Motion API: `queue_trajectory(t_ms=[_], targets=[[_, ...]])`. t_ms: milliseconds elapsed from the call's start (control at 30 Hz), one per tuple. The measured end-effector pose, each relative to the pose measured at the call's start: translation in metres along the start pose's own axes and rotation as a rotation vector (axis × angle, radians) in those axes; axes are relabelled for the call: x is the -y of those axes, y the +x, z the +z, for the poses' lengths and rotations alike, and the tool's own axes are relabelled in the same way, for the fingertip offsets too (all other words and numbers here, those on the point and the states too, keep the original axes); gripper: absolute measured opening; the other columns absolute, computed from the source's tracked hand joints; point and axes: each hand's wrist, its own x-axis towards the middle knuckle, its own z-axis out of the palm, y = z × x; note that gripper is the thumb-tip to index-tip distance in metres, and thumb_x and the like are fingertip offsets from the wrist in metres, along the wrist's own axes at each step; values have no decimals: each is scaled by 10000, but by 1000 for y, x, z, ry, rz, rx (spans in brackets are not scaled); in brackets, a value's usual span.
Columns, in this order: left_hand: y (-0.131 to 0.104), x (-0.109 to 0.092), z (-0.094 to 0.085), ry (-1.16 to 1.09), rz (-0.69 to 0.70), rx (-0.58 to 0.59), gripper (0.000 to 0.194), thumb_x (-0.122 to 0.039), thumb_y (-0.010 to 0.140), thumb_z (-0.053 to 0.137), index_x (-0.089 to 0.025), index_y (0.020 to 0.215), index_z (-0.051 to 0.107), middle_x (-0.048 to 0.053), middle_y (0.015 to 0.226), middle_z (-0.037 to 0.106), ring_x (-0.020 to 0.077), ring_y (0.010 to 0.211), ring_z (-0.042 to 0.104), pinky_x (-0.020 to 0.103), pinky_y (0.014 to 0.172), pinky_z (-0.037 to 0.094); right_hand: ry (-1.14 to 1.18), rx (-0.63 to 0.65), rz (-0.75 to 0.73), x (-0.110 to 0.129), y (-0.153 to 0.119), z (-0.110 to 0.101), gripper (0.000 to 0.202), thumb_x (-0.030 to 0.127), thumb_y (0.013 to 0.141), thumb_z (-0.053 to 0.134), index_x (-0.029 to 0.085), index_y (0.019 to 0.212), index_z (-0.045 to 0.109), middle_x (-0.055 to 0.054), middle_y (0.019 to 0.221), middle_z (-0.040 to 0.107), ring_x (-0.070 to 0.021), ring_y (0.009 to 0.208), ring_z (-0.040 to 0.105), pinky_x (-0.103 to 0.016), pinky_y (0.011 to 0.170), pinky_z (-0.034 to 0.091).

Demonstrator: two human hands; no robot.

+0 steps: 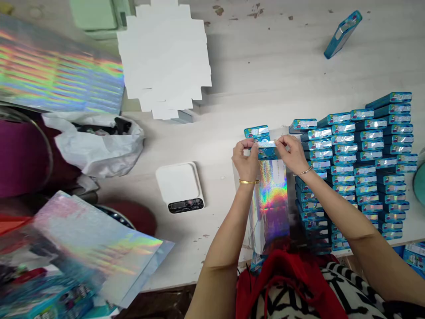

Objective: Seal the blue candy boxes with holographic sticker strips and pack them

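Note:
My left hand point(246, 160) and my right hand point(293, 154) pinch the two ends of a small, shiny holographic sticker strip point(266, 144). The strip is stretched level over a blue box point(266, 153); whether it touches the box I cannot tell. Just beyond it lies another blue box point(256, 132), partly behind the strip and fingers. Toward my body, below both hands, a rainbow-reflecting holographic sheet point(270, 204) covers part of the table. Close to my right forearm stand packed rows of similar blue boxes point(344, 149), many with a shiny strip on the end.
A white scale point(179, 184) sits left of my hands. Behind it rises a stack of white flat cardboard point(166, 62). Holographic sheets point(59, 71) and a white plastic bag point(99, 146) lie at the left. One blue box point(343, 34) stands apart at the far right.

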Motion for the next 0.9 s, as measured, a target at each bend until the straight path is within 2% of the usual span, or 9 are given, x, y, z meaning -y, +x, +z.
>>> queue_trajectory(t_ms=[67, 167, 367, 533, 600, 733, 900], targets=[[7, 3, 3, 165, 58, -36, 105, -196, 775, 670, -208, 720, 582, 9, 938, 623, 178, 995, 578, 341, 972, 429, -117, 19, -4, -6, 8, 4, 303, 377, 982, 456, 226, 720, 481, -28, 752, 588, -199, 789, 523, -335, 768, 362], [12, 4, 5, 332, 53, -48, 112, -183, 771, 683, -211, 722, 586, 14, 996, 599, 200, 1047, 550, 376, 1012, 384, -245, 49, -14, -13, 17, 8, 266, 345, 993, 447, 221, 766, 510, -42, 786, 606, -215, 832, 528, -337, 765, 343], [13, 7, 7, 437, 10, -36, 107, -191, 781, 689, -206, 740, 592, 27, 1041, 587, 230, 1082, 536, 430, 1028, 333, -406, 108, -64, -15, 24, 10, 255, 334, 1013, 425, 211, 828, 550, -81, 881, 644, -252, 927, 538, -355, 792, 337], [14, 14, 7, 483, 23, -47, 125, -232, 767, 700, -217, 806, 582, 32, 1094, 553, 240, 1100, 521, 440, 1022, 355, -417, 162, -34, -24, 29, 16, 258, 352, 1015, 424, 204, 890, 594, -93, 922, 656, -274, 974, 551, -374, 823, 363], [17, 20, 5, 462, 0, -77, 280, -269, 732, 741, -234, 952, 571, 37, 1153, 536, 237, 1097, 523, 442, 1017, 378, -378, 159, -8, -30, 29, 19, 241, 369, 1009, 443, 197, 1002, 612, -89, 927, 652, -277, 977, 556, -384, 836, 377], [28, 38, 0, 322, -106, -76, 776, -279, 616, 833, -262, 1290, 448, 90, 1327, 459, 248, 1180, 500, 406, 1013, 428, -262, 119, -51, -33, 15, 20, 319, 310, 1021, 385, 207, 1229, 604, -91, 1003, 635, -257, 969, 552, -390, 854, 409], [39, 59, 0, 178, -288, -1, 963, -302, 657, 809, -273, 1475, 301, 135, 1414, 400, 257, 1209, 524, 392, 1003, 476, -316, 231, -91, -19, -1, 16, 440, 168, 985, 333, 239, 1311, 619, -100, 1018, 614, -265, 961, 518, -393, 806, 404]])
